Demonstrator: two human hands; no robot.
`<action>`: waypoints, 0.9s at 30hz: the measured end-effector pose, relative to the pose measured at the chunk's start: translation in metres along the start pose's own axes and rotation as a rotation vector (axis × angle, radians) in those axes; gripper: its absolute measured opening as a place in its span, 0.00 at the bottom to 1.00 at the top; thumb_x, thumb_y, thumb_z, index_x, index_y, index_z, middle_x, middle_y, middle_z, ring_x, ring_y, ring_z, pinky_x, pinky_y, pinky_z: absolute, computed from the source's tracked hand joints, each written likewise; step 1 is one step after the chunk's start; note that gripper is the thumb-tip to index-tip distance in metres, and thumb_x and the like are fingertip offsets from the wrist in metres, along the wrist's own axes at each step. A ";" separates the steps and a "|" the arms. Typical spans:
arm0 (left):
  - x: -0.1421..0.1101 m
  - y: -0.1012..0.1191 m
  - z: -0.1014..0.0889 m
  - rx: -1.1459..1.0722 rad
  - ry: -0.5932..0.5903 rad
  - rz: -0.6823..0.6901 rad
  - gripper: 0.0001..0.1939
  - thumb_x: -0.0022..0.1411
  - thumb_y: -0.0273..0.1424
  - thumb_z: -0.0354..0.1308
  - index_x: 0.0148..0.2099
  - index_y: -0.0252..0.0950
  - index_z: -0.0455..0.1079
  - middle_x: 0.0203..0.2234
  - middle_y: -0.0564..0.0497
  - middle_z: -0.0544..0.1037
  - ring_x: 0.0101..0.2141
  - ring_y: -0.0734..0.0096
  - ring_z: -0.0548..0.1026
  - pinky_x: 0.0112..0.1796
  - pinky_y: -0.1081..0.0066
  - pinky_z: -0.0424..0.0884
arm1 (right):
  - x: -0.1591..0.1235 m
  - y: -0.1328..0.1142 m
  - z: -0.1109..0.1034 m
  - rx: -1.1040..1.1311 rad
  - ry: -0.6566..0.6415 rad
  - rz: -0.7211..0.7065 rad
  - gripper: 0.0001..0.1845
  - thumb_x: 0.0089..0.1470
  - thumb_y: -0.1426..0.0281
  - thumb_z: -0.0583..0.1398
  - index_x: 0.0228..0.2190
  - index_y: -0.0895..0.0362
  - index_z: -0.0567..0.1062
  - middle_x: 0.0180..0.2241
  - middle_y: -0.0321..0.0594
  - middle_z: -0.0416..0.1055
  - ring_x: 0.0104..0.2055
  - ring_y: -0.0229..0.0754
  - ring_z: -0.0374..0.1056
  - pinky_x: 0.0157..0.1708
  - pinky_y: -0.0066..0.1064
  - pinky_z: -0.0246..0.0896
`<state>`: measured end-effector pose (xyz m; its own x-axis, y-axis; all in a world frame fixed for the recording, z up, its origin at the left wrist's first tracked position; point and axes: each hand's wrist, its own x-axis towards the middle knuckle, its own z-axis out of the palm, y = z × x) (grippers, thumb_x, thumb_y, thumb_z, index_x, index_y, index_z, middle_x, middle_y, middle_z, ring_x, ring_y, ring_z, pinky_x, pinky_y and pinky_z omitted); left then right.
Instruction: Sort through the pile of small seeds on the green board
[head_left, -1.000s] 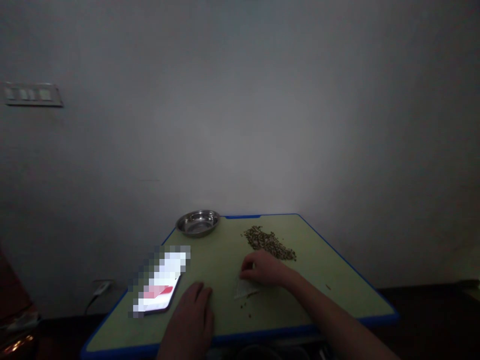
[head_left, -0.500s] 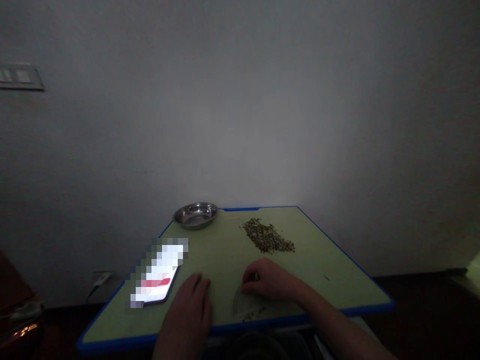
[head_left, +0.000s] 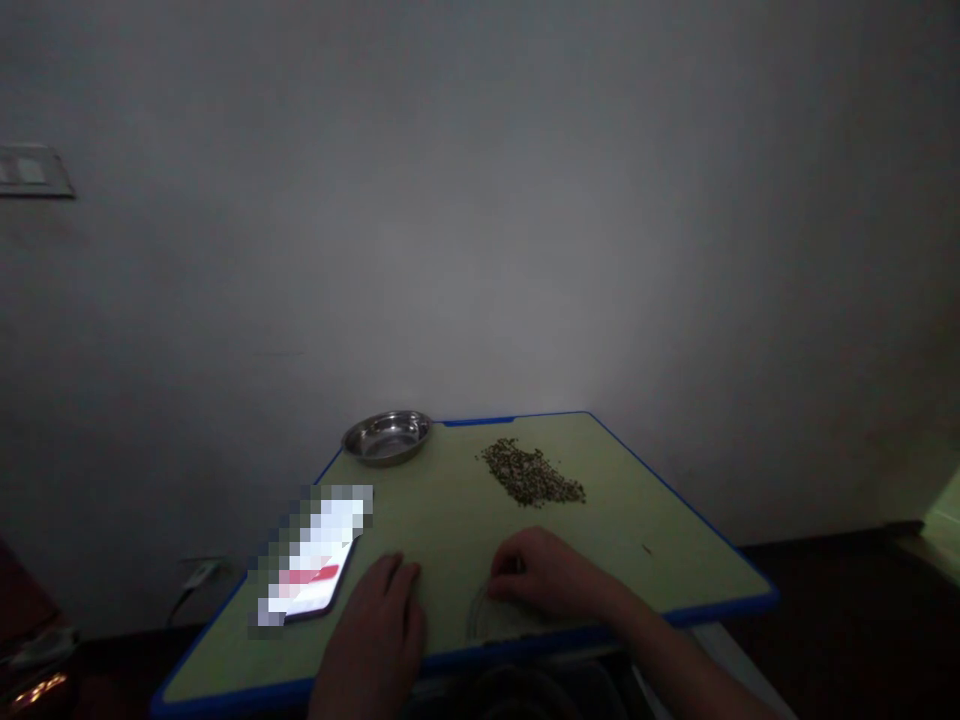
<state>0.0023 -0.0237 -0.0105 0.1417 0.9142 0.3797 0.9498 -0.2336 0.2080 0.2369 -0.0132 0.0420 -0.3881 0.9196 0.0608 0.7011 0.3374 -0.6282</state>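
A green table (head_left: 675,560) with a blue rim stands against a grey wall. My left hand (head_left: 379,630) lies flat on it near the front edge, fingers stretched out, beside a lit phone (head_left: 315,565). My right hand (head_left: 544,575) rests curled by the front edge, fingers pressed on a thin clear wrapper (head_left: 487,620) that holds a few seeds. A pile of small brownish seeds (head_left: 532,475) lies farther back on the right. A shallow steel bowl (head_left: 387,436) sits at the table's far left corner.
A switch plate (head_left: 34,172) is on the wall at upper left. A plug and cable (head_left: 191,580) sit low on the wall left of the table. The room is dim, and dark floor lies on both sides of the table.
My right hand has drawn the wrapper back from mid-table to the front edge. The left hand stays put. The view has shifted slightly.
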 end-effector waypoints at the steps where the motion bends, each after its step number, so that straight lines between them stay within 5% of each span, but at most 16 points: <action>1: 0.000 -0.001 0.001 0.002 0.007 0.000 0.21 0.60 0.30 0.46 0.52 0.37 0.71 0.53 0.42 0.73 0.54 0.58 0.70 0.54 0.56 0.66 | -0.001 0.000 0.000 0.005 0.002 0.004 0.11 0.47 0.66 0.62 0.31 0.57 0.83 0.29 0.40 0.79 0.30 0.40 0.70 0.29 0.26 0.56; 15: -0.001 -0.003 0.006 0.027 0.050 -0.002 0.21 0.60 0.31 0.45 0.51 0.37 0.71 0.53 0.41 0.73 0.53 0.57 0.71 0.53 0.55 0.68 | -0.005 0.009 0.008 0.126 0.081 -0.037 0.10 0.48 0.68 0.62 0.31 0.58 0.82 0.29 0.39 0.78 0.30 0.37 0.68 0.30 0.24 0.56; 27: 0.030 0.018 -0.017 0.081 -0.091 -0.009 0.20 0.60 0.29 0.46 0.51 0.33 0.70 0.52 0.38 0.72 0.53 0.57 0.70 0.54 0.59 0.64 | -0.006 0.012 0.008 0.229 0.078 -0.010 0.10 0.47 0.67 0.62 0.29 0.59 0.82 0.26 0.38 0.77 0.29 0.38 0.67 0.28 0.25 0.57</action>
<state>0.0186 -0.0055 0.0197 0.1539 0.9433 0.2942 0.9702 -0.2007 0.1358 0.2428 -0.0166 0.0279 -0.3403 0.9324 0.1219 0.5404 0.3001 -0.7861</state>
